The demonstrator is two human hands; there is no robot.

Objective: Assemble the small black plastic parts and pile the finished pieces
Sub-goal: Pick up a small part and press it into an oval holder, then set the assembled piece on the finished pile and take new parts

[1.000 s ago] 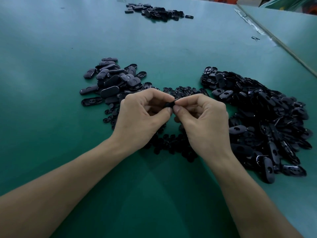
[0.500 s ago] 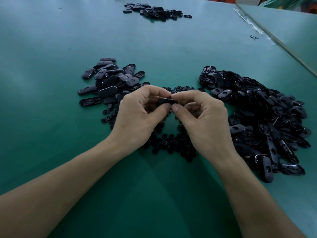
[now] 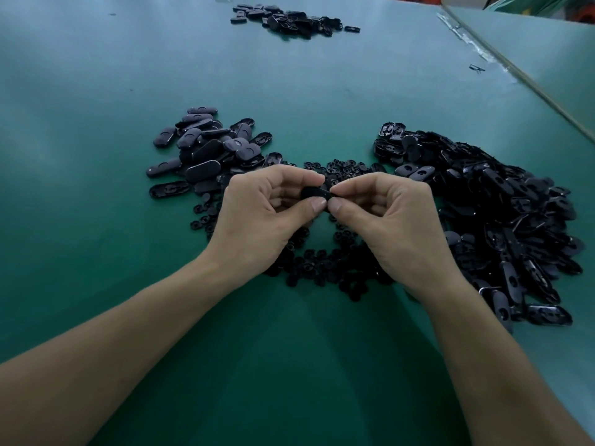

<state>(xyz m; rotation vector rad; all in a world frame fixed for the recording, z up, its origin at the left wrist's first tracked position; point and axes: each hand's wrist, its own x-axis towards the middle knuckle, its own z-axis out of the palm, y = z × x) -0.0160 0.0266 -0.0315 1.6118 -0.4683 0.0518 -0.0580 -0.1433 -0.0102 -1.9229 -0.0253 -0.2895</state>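
Centre frame: our left hand and right hand both pinch one small black part between thumb and forefinger, above the green table. Small round clips lie beneath. Oval pieces sit heaped centre-left, with a bigger heap right and a far heap top centre.

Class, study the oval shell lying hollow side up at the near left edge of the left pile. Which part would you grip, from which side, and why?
Pinch the oval shell across its two long sides mid-length, coming from above on its left, where bare table lies. It lies flat, outermost in the left pile; the narrow width probably suits a fingertip pinch; rounded ends might slip.
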